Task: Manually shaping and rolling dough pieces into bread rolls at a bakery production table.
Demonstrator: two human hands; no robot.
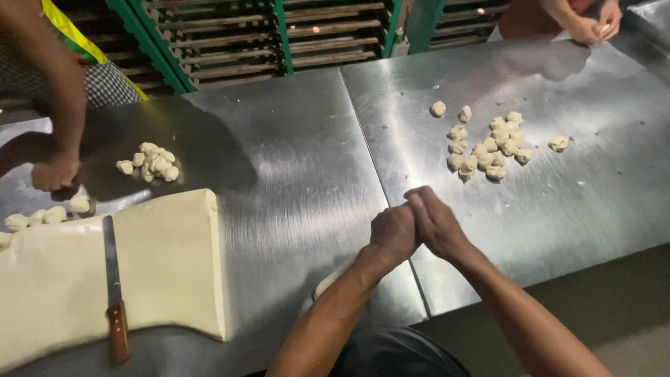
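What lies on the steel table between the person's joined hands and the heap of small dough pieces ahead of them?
Nothing visible. The left hand and right hand are pressed together, and only bare steel table separates them from the dough pieces.

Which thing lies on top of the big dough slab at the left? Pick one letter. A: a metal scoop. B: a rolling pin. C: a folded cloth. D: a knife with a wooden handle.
D: a knife with a wooden handle lies lengthwise on the pale dough slab, blade pointing away from the person, while the left hand and right hand are pressed together over the steel table.
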